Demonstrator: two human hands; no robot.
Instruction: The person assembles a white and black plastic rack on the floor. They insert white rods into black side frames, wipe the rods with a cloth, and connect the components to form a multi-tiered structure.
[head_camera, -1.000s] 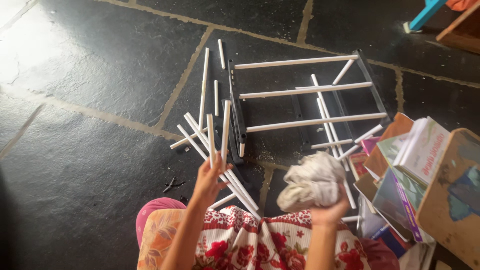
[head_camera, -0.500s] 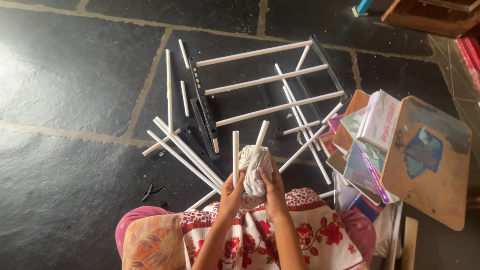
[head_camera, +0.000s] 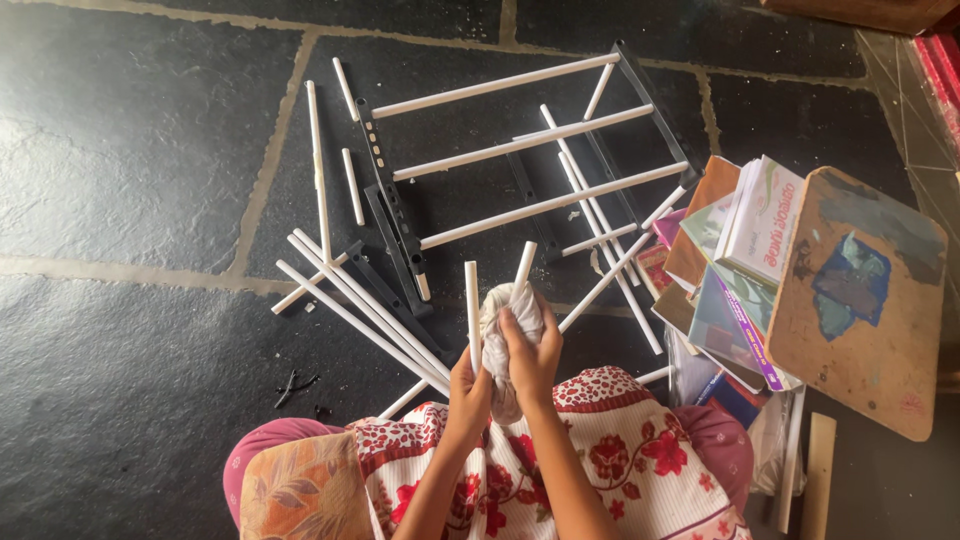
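Seated on the dark stone floor (head_camera: 120, 150), floral-print lap (head_camera: 600, 470) at the bottom edge of the view.

Left hand (head_camera: 470, 395): grip closed around a white rod (head_camera: 471, 310), held near its lower end, rod upright and pointing away from the body. Right hand (head_camera: 530, 350): grip closed over a bunched white cloth (head_camera: 500, 345), wrapped around a second white rod (head_camera: 524, 268) whose bare tip projects above the cloth. Both hands touching, just above the lap.

Landmark: the partly dismantled rack frame (head_camera: 520, 170), black side rails with white crossbars, flat on the floor.
- Held rods and cloth: just below the frame's near edge.
- Loose white rods (head_camera: 360, 310): fanned out below and left of the frame, some overlapping.
- Short rods (head_camera: 350, 185): just left of the frame's left rail.
- Stack of books (head_camera: 740, 260): right of the frame, touching its lower right rods.
- Worn wooden board (head_camera: 860, 300): right of the books, resting on them.

Likely faults from this position:
- Rod slipping out of the cloth: grip only on fabric, not on the rod itself.
- Left-hand rod tipping into the second rod: held low, most of its length unsupported.
- Loose rods rolling on the floor if knocked by a knee or elbow: nothing restraining them.
- Book stack sliding onto the frame: stack leaning, board weighing on it.
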